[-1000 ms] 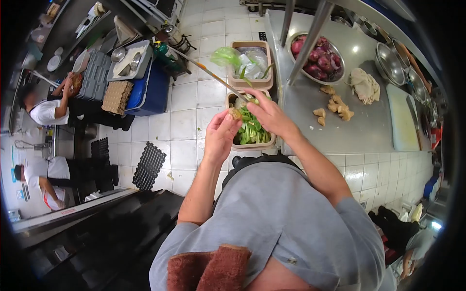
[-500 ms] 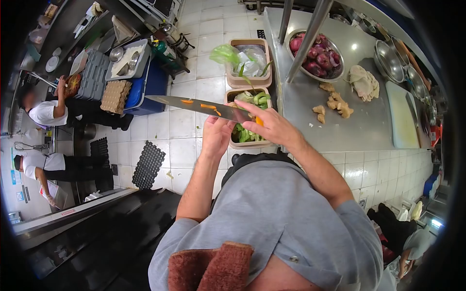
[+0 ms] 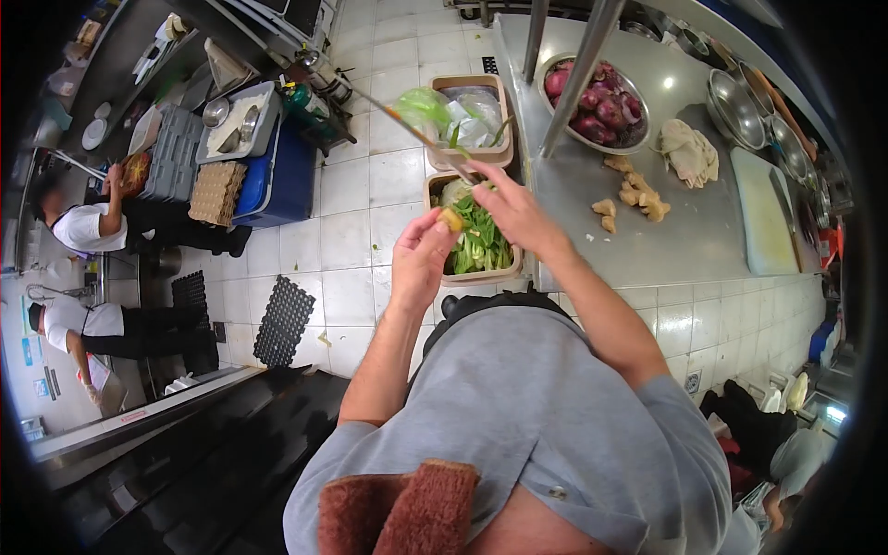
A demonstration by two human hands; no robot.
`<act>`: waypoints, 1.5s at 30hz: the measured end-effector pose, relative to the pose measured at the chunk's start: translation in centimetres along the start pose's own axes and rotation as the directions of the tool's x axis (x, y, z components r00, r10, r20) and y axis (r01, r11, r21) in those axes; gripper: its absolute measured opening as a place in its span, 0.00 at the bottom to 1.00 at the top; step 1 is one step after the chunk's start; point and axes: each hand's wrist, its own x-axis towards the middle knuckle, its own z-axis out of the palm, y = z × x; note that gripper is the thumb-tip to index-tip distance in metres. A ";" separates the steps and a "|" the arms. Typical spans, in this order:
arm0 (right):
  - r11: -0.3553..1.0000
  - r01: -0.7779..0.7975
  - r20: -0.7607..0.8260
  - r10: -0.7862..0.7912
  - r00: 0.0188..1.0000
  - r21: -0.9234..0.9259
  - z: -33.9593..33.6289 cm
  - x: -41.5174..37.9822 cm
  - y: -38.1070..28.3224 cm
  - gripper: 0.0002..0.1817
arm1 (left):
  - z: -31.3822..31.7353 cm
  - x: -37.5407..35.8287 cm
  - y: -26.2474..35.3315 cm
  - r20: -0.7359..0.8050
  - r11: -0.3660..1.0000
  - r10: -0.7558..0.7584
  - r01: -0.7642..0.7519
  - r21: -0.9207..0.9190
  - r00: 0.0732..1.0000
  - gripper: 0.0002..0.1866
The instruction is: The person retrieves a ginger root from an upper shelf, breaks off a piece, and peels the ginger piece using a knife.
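Note:
Between the thumb and fingers of my left hand (image 3: 425, 254) is a small yellow-orange piece of vegetable (image 3: 451, 219), held over the near bin. My right hand (image 3: 511, 211) grips a large kitchen knife (image 3: 421, 137) near its handle, which the fingers mostly hide. Its blade points up and left, away from me, seen almost edge-on, with a bit of orange along it. Below both hands stands a beige bin (image 3: 488, 276) holding leafy green scraps (image 3: 476, 245). Behind it, a second beige bin (image 3: 505, 100) contains plastic bags.
On the steel table (image 3: 573, 208) at right are a colander of red onions (image 3: 606, 111), ginger (image 3: 640, 192), a crumpled cloth (image 3: 689, 153) and a cutting board (image 3: 763, 213) with a knife. Two people (image 3: 92, 227) work at left. A black mat (image 3: 285, 319) lies on the tiled floor.
The knife has swung from lying flat across both hands to pointing up and away. Its orange slices are mostly gone from view. My left hand has left the blade and now holds the yellow-orange piece.

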 end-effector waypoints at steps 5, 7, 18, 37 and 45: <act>1.000 0.001 0.105 0.001 0.994 -0.019 0.0 -1.6 0.4 0.33 | 0.9 0.6 2.2 0.086 0.978 0.046 -0.027 -0.207 0.995 0.19; 0.984 0.167 0.092 -0.160 0.983 -0.069 0.5 -2.0 0.4 0.33 | 1.0 0.9 2.3 0.133 0.976 0.063 -0.033 -0.214 0.989 0.20; 0.982 0.162 0.163 -0.145 0.976 -0.100 0.3 -2.8 -2.7 0.36 | 1.5 0.3 1.6 -0.004 0.972 0.232 -0.232 0.019 0.973 0.25; 0.986 0.158 0.177 -0.146 0.973 -0.058 0.9 -2.1 -3.9 0.30 | 1.9 0.5 1.8 -0.050 0.905 0.395 -0.379 0.194 0.917 0.11; 0.991 0.130 0.075 -0.130 0.989 0.004 1.7 -0.9 -3.3 0.22 | 1.4 1.0 0.3 -0.105 0.899 0.356 -0.310 0.309 0.929 0.10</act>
